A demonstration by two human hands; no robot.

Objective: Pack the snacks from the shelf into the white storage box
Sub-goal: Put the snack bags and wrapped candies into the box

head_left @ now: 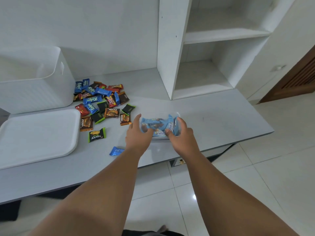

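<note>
A clear container of light-blue snack packets sits on the grey counter near its front edge. My left hand grips its left side and my right hand grips its right side. A pile of several small wrapped snacks in blue, red, brown and black lies further left. One blue packet lies alone near the front. The white storage box stands open at the back left.
The box's white lid lies flat on the counter in front of the box. A white shelf unit stands on the counter at the back right, its compartments bare. White tiled floor lies below and to the right.
</note>
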